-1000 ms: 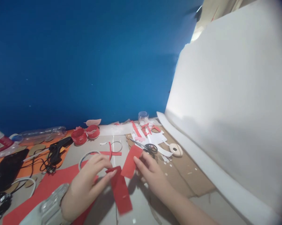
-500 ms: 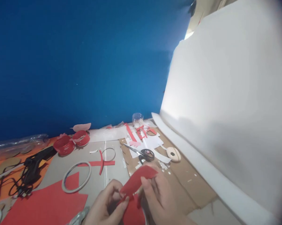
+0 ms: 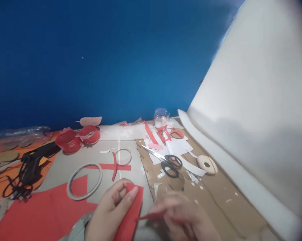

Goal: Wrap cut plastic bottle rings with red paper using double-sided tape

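Note:
My left hand (image 3: 113, 214) pinches a folded piece of red paper (image 3: 132, 217) between thumb and fingers, low in the middle of the view. To its right my right hand (image 3: 183, 216), smeared by motion, is closed on a thin red paper strip (image 3: 153, 216). The strip's tip points left toward the folded piece; whether the two touch I cannot tell. Beyond the right hand lie black-handled scissors (image 3: 163, 160), blades apart slightly or closed, I cannot make out. A large red paper sheet (image 3: 47, 211) spreads left of my left hand, with a white tape roll (image 3: 70, 190) partly on it.
Crossed red strips (image 3: 115, 166) lie beside a thin ring (image 3: 130, 155). Two red ribbon rolls (image 3: 69, 140) stand at the back left near a black glue gun (image 3: 36, 164). A cream tape measure (image 3: 207, 165) and paper scraps rest on brown cardboard (image 3: 216, 197). A blue wall (image 3: 110, 60) rises behind.
The red paper has come apart between my hands: the left keeps the folded piece, the right has moved away with a strip. The view has shifted, so the table items appear higher.

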`<state>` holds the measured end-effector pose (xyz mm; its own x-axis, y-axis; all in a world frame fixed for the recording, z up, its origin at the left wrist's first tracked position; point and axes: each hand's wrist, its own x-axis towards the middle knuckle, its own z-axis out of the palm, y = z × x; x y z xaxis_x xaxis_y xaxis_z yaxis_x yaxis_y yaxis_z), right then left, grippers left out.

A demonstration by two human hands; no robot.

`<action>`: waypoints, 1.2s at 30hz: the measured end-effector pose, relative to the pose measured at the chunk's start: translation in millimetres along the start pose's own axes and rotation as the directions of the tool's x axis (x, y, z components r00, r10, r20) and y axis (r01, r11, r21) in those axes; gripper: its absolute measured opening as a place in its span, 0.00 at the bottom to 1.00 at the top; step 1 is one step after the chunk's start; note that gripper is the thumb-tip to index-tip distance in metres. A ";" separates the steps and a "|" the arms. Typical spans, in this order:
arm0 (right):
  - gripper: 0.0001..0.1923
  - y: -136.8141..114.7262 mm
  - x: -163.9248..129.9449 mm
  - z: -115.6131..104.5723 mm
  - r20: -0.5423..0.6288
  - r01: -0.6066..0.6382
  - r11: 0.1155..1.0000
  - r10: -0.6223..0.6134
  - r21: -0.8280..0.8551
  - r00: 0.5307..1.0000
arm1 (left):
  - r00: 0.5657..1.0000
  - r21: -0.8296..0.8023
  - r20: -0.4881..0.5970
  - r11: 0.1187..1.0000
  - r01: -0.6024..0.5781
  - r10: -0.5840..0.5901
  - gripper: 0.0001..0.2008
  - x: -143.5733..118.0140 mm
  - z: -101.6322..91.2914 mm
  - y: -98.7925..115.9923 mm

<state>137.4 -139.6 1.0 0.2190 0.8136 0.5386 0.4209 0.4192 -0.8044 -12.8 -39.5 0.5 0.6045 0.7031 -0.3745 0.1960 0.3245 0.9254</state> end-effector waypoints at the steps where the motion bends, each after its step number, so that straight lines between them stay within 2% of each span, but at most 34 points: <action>1: 0.06 -2.0 -0.8 2.4 -0.101 -0.145 0.989 0.149 0.041 0.984 | 1.000 0.027 0.023 1.000 -0.001 0.000 0.18 -0.2 -0.1 -1.1; 3: 0.04 -6.1 -2.5 7.6 -0.156 -0.395 0.904 0.419 0.164 0.894 | 1.000 0.064 0.027 0.998 -0.011 0.009 0.17 -0.9 0.9 -2.3; 5: 0.06 -9.1 -2.7 11.5 -0.154 -0.511 0.820 0.557 0.258 0.816 | 0.999 0.100 -0.025 0.994 -0.034 0.037 0.16 -1.7 2.4 -2.6; 7: 0.08 -10.4 -0.5 12.3 -0.137 -0.566 0.775 0.616 0.283 0.776 | 0.994 0.135 -0.081 0.989 -0.062 0.074 0.15 -2.2 3.4 -2.7; 10: 0.09 -8.9 5.2 8.1 -0.091 -0.618 0.750 0.650 0.235 0.755 | 0.988 0.172 -0.093 0.979 -0.105 0.122 0.13 -2.5 3.8 -2.0; 14: 0.10 -3.2 9.4 0.6 0.026 -0.650 0.741 0.656 0.166 0.755 | 0.983 0.181 -0.132 0.978 -0.102 0.127 0.12 -2.4 3.2 1.2; 18: 0.11 -0.7 10.3 -1.4 0.089 -0.651 0.759 0.646 0.031 0.758 | 0.985 0.162 -0.094 0.978 -0.129 0.145 0.11 -3.5 2.2 5.2; 22: 0.13 0.8 11.1 -2.1 0.028 -0.568 0.821 0.570 -0.066 0.821 | 0.986 0.187 -0.113 0.977 -0.101 0.124 0.12 -5.1 1.0 6.4; 25: 0.12 2.8 10.2 -5.8 -0.052 -0.513 0.848 0.511 -0.134 0.858 | 0.983 0.217 -0.131 0.971 -0.095 0.126 0.12 -4.9 0.6 5.9; 27: 0.10 3.7 8.0 -8.7 -0.064 -0.472 0.866 0.468 -0.168 0.881 | 0.984 0.216 -0.122 0.971 -0.099 0.127 0.12 -4.4 0.8 5.4; 32: 0.09 5.2 -0.8 -10.0 -0.057 -0.495 0.860 0.492 -0.120 0.869 | 0.990 0.153 -0.103 0.985 -0.078 0.095 0.13 -4.6 2.3 5.5; 36: 0.11 5.3 -0.2 -9.2 -0.061 -0.442 0.892 0.438 -0.099 0.897 | 0.993 0.116 -0.081 0.990 -0.079 0.089 0.13 -5.2 2.6 5.1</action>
<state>147.7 -141.3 -1.1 0.4347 0.8886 0.1462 0.3657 -0.0258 -0.9304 -13.0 -43.1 7.4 0.5552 0.7780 -0.2941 0.2354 0.1922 0.9527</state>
